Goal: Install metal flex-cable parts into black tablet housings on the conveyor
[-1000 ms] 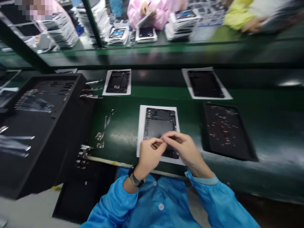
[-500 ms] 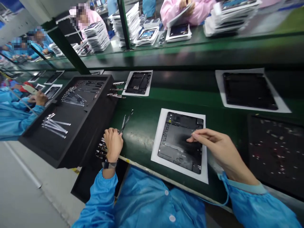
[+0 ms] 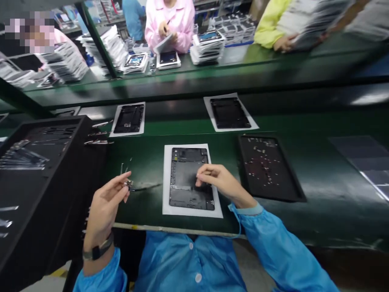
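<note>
A black tablet back housing (image 3: 190,178) lies on a white sheet (image 3: 167,202) in front of me. Over its right half is my right hand (image 3: 223,180), thumb and fingertips pinched together. Whatever they may hold is too small to make out. To the left of the sheet, my left hand (image 3: 105,202) pinches a flex cable (image 3: 142,188) between thumb and fingers. The cable's dark strip points right, toward the housing, and its small metallic end sits at my fingertips. Just beyond that hand, other thin strips (image 3: 122,168) show on the green bench.
A black foam tray (image 3: 73,174) with several flex cables stands at the left. On the right is a shallow black tray (image 3: 291,190) of tiny parts. Two more housings on sheets (image 3: 130,118) (image 3: 230,113) lie farther back. Across the bench, a person in pink (image 3: 185,24) handles sheets.
My left hand has lifted from beside the foam tray and turned, bringing the flex cable toward the housing. My right hand stays over the housing. The view has swung right.
</note>
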A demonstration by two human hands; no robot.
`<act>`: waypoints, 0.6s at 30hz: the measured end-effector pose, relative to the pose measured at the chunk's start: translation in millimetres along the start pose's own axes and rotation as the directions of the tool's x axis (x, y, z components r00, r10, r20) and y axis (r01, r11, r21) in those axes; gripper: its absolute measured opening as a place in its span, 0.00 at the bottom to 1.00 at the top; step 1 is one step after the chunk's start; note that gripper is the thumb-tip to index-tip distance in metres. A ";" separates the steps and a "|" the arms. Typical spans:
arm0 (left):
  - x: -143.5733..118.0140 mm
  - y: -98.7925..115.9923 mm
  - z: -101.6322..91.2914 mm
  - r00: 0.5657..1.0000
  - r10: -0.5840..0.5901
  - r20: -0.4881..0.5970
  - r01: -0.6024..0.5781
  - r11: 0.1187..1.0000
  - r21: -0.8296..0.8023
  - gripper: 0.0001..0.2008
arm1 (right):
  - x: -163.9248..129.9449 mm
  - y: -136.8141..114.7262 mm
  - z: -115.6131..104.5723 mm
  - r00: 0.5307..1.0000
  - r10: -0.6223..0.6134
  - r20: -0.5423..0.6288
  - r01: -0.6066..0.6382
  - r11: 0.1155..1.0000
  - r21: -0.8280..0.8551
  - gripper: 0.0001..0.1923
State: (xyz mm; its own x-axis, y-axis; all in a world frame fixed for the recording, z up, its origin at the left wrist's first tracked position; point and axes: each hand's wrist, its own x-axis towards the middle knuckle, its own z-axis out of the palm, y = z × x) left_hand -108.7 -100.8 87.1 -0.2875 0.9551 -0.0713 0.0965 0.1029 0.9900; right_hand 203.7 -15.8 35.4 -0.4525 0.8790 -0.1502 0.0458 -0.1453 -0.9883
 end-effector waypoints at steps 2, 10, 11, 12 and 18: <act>5.6 7.8 19.8 0.973 -0.082 0.217 0.074 0.996 0.042 0.18 | -0.7 0.6 5.3 0.997 0.021 0.081 -0.021 1.000 -0.003 0.17; 44.5 -14.0 101.5 0.730 -0.179 0.659 0.091 0.982 0.166 0.12 | 0.0 1.9 7.4 0.965 0.035 0.259 -0.021 0.998 -0.057 0.17; 46.7 -16.2 105.8 0.720 -0.172 0.672 0.081 0.983 0.165 0.12 | 0.0 1.4 5.2 0.968 0.029 0.251 -0.012 0.998 -0.068 0.17; 48.2 -17.9 109.2 0.711 -0.166 0.683 0.073 0.984 0.163 0.11 | -0.2 0.8 3.0 0.971 0.022 0.237 -0.004 0.997 -0.080 0.17; 49.7 -26.6 120.8 0.690 -0.139 0.710 0.010 0.983 0.183 0.07 | 1.3 2.1 -4.3 0.979 0.031 0.200 -0.010 0.994 -0.104 0.13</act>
State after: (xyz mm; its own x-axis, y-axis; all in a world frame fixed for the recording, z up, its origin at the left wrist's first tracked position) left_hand -10.4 -22.5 42.5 0.4650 0.8420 -0.2736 0.2663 0.1616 0.9502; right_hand 207.1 -13.0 33.1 -0.6196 0.7658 -0.1723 0.1430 -0.1057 -0.9841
